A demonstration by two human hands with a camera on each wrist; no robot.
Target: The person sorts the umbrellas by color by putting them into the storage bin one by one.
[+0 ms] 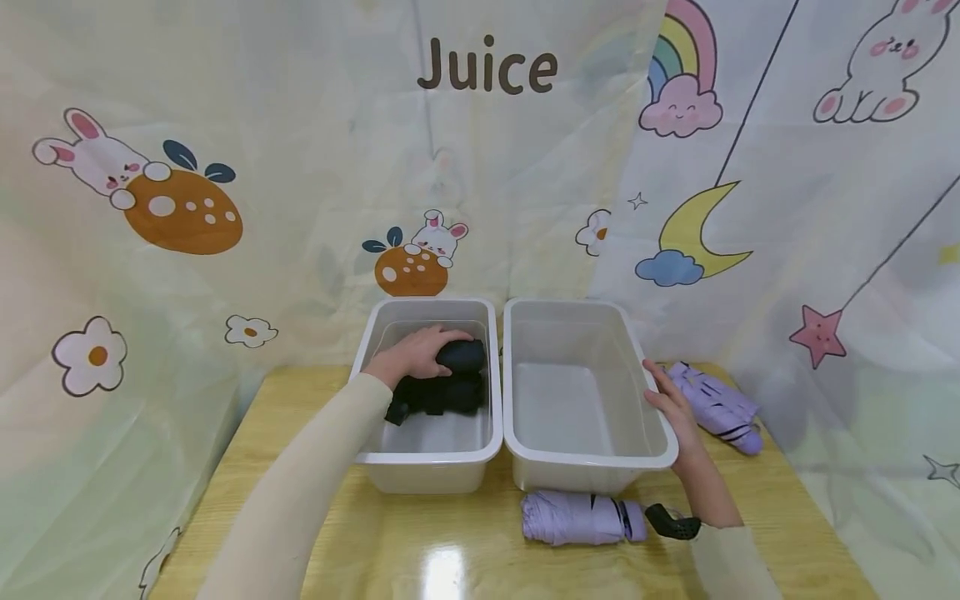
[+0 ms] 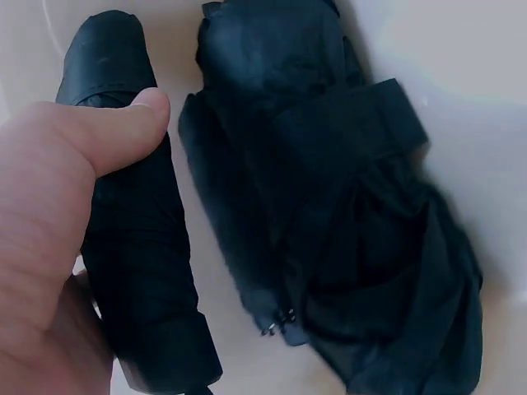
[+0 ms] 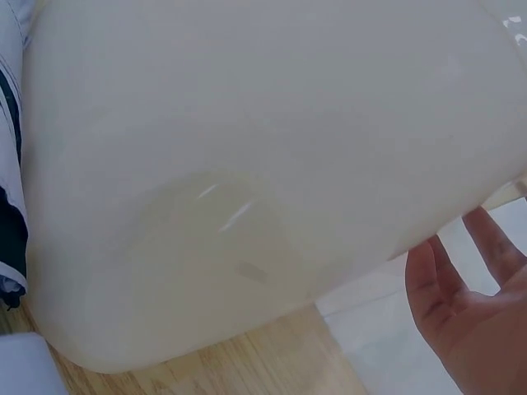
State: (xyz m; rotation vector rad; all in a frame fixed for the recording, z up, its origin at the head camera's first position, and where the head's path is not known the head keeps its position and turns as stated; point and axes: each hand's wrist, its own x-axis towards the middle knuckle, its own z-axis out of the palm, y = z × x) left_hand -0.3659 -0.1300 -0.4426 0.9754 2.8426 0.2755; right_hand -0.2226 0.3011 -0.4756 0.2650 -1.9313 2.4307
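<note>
My left hand (image 1: 420,352) is inside the left white bin (image 1: 367,333) and grips a black folded umbrella (image 1: 462,357) round its middle. In the left wrist view the thumb lies across this umbrella (image 2: 140,239). Beside it, apart from it, more black folded umbrella fabric (image 2: 329,189) with a strap lies on the bin's floor; how many pieces there are is hard to tell. At the right white bin (image 1: 573,400), my right hand (image 1: 678,425) holds the right-hand rim from outside. In the right wrist view its fingers (image 3: 424,284) touch the bin's edge, their tips partly hidden.
A light purple folded umbrella (image 1: 573,517) lies in front of the right bin. Another purple folded umbrella (image 1: 716,407) lies right of that bin, behind my hand. Both bins stand side by side on a wooden table (image 1: 390,550), against a printed cloth (image 1: 315,167).
</note>
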